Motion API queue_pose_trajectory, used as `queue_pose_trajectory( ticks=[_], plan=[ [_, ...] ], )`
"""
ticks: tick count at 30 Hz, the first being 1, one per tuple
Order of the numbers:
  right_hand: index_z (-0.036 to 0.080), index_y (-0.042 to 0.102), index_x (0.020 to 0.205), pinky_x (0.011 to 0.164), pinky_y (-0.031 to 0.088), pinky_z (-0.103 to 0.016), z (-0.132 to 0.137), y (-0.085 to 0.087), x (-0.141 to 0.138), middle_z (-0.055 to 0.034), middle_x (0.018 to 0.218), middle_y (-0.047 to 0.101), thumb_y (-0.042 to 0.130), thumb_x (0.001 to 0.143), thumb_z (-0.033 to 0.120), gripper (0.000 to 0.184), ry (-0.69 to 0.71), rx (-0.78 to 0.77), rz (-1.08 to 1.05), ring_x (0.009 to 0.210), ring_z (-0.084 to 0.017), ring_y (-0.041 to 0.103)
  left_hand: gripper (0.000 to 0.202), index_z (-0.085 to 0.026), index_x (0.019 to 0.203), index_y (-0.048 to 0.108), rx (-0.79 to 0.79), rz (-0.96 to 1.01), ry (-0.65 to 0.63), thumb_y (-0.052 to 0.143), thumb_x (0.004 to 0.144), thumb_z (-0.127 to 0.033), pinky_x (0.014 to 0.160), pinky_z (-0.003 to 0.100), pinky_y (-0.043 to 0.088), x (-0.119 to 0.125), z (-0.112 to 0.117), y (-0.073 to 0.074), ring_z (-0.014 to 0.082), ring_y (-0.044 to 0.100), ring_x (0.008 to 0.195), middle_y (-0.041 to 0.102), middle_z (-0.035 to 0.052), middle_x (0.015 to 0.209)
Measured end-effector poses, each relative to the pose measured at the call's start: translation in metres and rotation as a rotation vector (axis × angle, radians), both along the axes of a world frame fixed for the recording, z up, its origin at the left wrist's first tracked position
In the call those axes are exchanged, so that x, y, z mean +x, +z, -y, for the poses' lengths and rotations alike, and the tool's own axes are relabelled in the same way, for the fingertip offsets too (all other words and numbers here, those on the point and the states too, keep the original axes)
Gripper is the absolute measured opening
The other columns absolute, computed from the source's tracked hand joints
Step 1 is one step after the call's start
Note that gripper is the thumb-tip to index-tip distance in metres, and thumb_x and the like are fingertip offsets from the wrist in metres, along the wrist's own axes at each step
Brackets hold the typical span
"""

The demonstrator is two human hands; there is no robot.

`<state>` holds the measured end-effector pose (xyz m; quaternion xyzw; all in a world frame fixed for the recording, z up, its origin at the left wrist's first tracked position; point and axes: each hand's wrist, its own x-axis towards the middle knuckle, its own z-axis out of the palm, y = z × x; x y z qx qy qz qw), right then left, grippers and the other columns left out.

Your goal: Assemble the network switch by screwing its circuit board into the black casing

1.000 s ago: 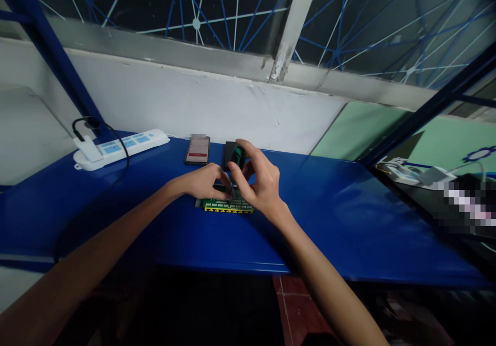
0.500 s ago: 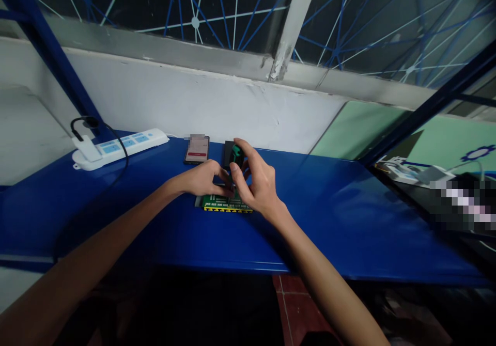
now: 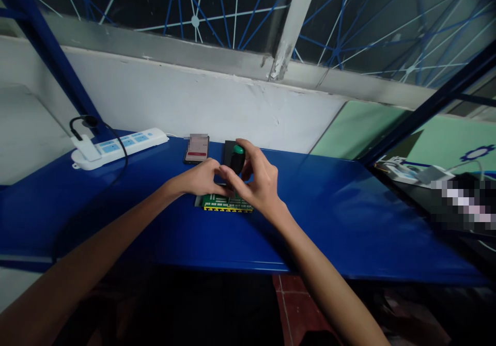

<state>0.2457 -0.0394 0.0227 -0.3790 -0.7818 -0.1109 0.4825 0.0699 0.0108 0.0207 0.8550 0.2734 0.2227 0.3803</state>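
Note:
A screwdriver [image 3: 237, 162] with a black handle and a green end cap stands nearly upright over a green circuit board [image 3: 217, 201]. My right hand [image 3: 259, 178] has its thumb and fingers wrapped around the handle. From the left, my left hand [image 3: 199, 178] reaches in low over the board, thumb and finger closed at the screwdriver's lower shaft; its fingertips are partly hidden behind my right thumb. The board lies flat on the table with a yellow-and-black strip along its near edge. The point where the screwdriver meets the board is too small to make out.
A phone [image 3: 197, 150] with a lit screen lies behind my left hand. Behind the screwdriver is a dark flat object [image 3: 229, 150]. A white power strip [image 3: 124, 147] with a black cable is at the left of the blue table [image 3: 329, 217]. Blue posts frame both sides.
My right hand has shifted its grip on the screwdriver, its thumb now further left. The handle has tilted or turned so its green end cap shows. The left hand and board stay nearly still.

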Motion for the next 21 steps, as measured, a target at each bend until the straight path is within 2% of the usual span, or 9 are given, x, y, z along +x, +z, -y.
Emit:
queue_pose_trajectory(
  ticks=[3, 8, 13, 21],
  plan=[
    [0.018, 0.041, 0.135, 0.061, 0.051, -0.028, 0.0022, 0.0022, -0.0009, -0.0064, 0.103, 0.064, 0.052, 0.094, 0.037, 0.046, 0.03, -0.036, -0.006, 0.067, -0.012, 0.06, 0.017, -0.012, 0.07, 0.072, 0.021, -0.002, -0.013, 0.075, 0.072, -0.029, 0.055, 0.025, 0.041, 0.0003, -0.0003, 0.0013, 0.0132, 0.059, 0.061, 0.07, 0.0037, 0.068],
    [0.016, 0.04, 0.136, 0.061, 0.051, -0.028, 0.004, 0.0039, -0.0016, -0.0081, 0.107, 0.063, 0.047, 0.097, 0.032, 0.043, 0.051, -0.04, -0.029, 0.067, -0.012, 0.059, 0.016, -0.012, 0.083, 0.075, -0.034, -0.032, -0.064, 0.073, 0.073, -0.024, 0.068, 0.027, 0.048, 0.0006, 0.0013, 0.0052, 0.0186, 0.067, 0.077, 0.075, 0.0071, 0.082],
    [0.017, 0.04, 0.137, 0.066, 0.053, -0.029, 0.0036, 0.0031, -0.0005, -0.0098, 0.112, 0.063, 0.043, 0.098, 0.031, 0.042, 0.079, -0.055, -0.045, 0.077, -0.014, 0.062, 0.017, -0.012, 0.076, 0.074, 0.016, -0.052, -0.075, 0.072, 0.074, -0.029, 0.067, 0.027, 0.047, 0.0007, 0.0013, 0.0052, 0.0181, 0.066, 0.073, 0.074, 0.0064, 0.077],
    [0.015, 0.04, 0.138, 0.067, 0.053, -0.029, 0.0042, 0.0043, -0.0003, -0.0101, 0.114, 0.063, 0.04, 0.099, 0.032, 0.043, 0.075, -0.093, -0.04, 0.079, -0.015, 0.062, 0.019, -0.013, 0.078, 0.075, 0.092, -0.083, -0.037, 0.073, 0.073, -0.031, 0.074, 0.028, 0.046, -0.001, -0.0022, 0.006, 0.0168, 0.066, 0.076, 0.075, 0.0054, 0.081]
  ],
)
